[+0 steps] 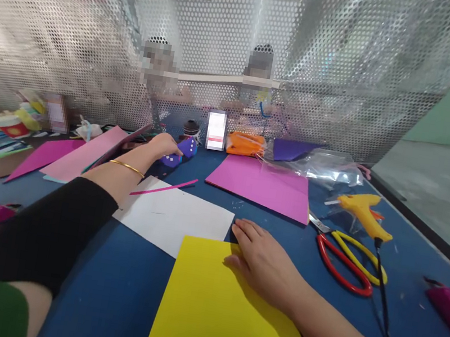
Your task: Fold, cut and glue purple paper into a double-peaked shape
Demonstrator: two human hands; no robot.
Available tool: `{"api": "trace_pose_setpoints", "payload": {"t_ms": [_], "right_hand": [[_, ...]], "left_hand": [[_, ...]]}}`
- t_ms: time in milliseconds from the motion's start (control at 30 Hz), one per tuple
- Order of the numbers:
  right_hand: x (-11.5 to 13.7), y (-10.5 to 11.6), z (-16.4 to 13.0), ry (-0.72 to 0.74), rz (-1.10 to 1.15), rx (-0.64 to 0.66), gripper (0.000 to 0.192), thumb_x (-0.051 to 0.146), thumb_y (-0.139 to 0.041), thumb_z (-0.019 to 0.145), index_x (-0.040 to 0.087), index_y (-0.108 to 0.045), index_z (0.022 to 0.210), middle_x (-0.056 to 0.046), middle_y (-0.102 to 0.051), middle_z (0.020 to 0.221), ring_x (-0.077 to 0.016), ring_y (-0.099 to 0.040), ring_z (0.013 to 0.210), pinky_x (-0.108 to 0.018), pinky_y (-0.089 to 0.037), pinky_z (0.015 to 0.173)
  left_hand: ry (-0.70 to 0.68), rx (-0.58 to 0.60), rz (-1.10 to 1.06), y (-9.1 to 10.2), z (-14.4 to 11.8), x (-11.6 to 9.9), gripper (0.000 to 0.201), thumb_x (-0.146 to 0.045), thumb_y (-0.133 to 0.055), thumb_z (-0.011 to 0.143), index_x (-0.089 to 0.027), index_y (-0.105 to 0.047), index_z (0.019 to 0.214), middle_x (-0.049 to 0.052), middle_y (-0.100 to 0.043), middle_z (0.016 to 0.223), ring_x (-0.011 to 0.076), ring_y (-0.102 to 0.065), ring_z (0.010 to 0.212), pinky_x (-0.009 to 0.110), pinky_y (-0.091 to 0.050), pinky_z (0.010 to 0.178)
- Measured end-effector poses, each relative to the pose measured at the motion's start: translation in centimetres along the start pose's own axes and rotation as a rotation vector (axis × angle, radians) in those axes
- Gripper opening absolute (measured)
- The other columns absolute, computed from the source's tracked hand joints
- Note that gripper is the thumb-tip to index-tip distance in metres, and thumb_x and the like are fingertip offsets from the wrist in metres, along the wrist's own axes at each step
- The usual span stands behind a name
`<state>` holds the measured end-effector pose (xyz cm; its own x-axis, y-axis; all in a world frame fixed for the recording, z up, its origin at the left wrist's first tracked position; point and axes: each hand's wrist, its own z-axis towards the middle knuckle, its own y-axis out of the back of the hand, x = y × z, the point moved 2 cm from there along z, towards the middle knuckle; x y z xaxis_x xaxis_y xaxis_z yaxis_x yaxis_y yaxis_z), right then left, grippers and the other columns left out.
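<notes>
Stretched out to the far side of the table, my left hand [163, 147] has its fingers closed at the middle of a purple bow-shaped piece with white dots [188, 148]. The fingertips are partly hidden. My right hand [256, 256] lies flat, fingers extended, on the upper right part of a yellow sheet [222, 316] close to me. Beyond it lies a white sheet [179, 215], its near corner under the yellow one. A thin magenta strip [166, 186] rests across the white sheet's far left edge.
Right of my right hand are scissors [346, 267] with red and yellow handles and a corded yellow glue gun [365, 213]. Pink-purple sheets [262, 186] lie ahead, near an orange packet [246, 144] and a lit phone [216, 130]. A perforated metal screen [231, 21] stands behind.
</notes>
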<state>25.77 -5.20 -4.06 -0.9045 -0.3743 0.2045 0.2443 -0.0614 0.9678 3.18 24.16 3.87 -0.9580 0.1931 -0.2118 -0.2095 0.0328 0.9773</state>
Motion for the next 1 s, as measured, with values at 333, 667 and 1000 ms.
{"api": "trace_pose_setpoints", "payload": {"t_ms": [333, 667, 1000], "right_hand": [[-0.2, -0.4, 0.2, 0.003, -0.001, 0.001, 0.056, 0.033, -0.066, 0.093, 0.002, -0.057, 0.139, -0.024, -0.056, 0.144, -0.0384, -0.052, 0.135, -0.056, -0.046, 0.111], [-0.3, -0.2, 0.1, 0.016, -0.019, 0.0, 0.054, 0.031, -0.066, 0.092, 0.005, -0.057, 0.139, -0.023, -0.058, 0.143, -0.0376, -0.055, 0.133, -0.057, -0.049, 0.108], [-0.3, -0.3, 0.0, 0.016, -0.014, 0.013, 0.056, 0.032, -0.065, 0.093, 0.003, -0.056, 0.14, -0.024, -0.057, 0.144, -0.0388, -0.054, 0.134, -0.057, -0.048, 0.109]], "left_hand": [[-0.109, 0.275, -0.077, 2.0, -1.6, 1.5, 0.034, -0.035, -0.065, 0.095, -0.016, -0.062, 0.123, 0.008, -0.066, 0.12, 0.0226, -0.067, 0.101, 0.042, -0.059, 0.085], [-0.372, 0.281, 0.056, -0.6, -0.6, 0.6, 0.034, -0.037, -0.065, 0.095, -0.015, -0.063, 0.12, 0.008, -0.065, 0.122, 0.0244, -0.066, 0.105, 0.044, -0.057, 0.088], [-0.514, 0.13, 0.339, -2.2, -0.6, -0.4, 0.039, -0.037, -0.064, 0.095, -0.018, -0.059, 0.13, 0.011, -0.061, 0.131, 0.0258, -0.063, 0.113, 0.049, -0.055, 0.095]]}}
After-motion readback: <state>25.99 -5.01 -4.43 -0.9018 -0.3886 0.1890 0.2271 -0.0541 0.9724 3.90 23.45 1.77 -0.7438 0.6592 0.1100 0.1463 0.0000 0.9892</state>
